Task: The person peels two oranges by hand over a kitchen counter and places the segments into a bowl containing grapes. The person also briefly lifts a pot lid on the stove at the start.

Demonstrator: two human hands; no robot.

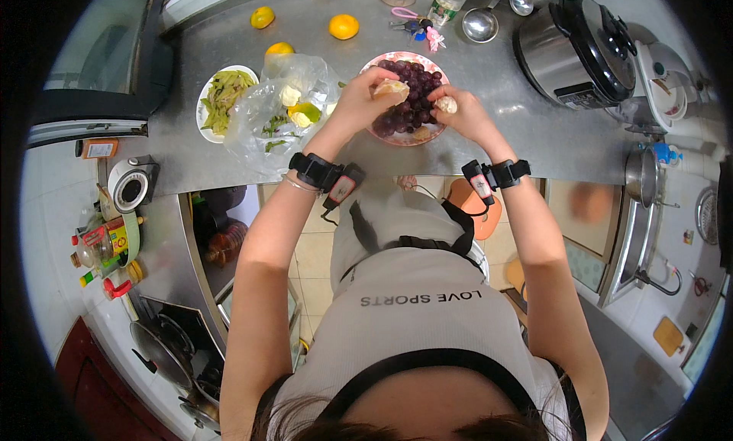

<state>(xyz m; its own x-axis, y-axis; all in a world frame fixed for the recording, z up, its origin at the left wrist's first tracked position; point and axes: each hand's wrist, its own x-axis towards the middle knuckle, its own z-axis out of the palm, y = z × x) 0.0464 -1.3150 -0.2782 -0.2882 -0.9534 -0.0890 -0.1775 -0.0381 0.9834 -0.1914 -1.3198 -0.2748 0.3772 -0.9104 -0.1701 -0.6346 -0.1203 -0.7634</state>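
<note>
My left hand (366, 100) holds a peeled piece of citrus fruit (391, 90) between thumb and fingers, over the left part of a pink-patterned plate (405, 55). Dark red grapes (413, 80) fill much of this plate, and a small brownish piece (421, 133) lies at its near edge. At the plate's right side, my right hand (462, 110) grips a smaller whitish peeled citrus piece (446, 104). Left of my hands, a clear plastic bag (246, 117) lies crumpled with citrus peel (304, 113) and green scraps on it.
A white plate of green sliced vegetable (227, 100) stands left of the bag. Whole citrus fruits (343, 27) lie farther back. Keys (413, 27), a metal ladle (480, 25) and a lidded jar (446, 4) are behind the grapes. An electric pressure cooker (575, 51) stands at right.
</note>
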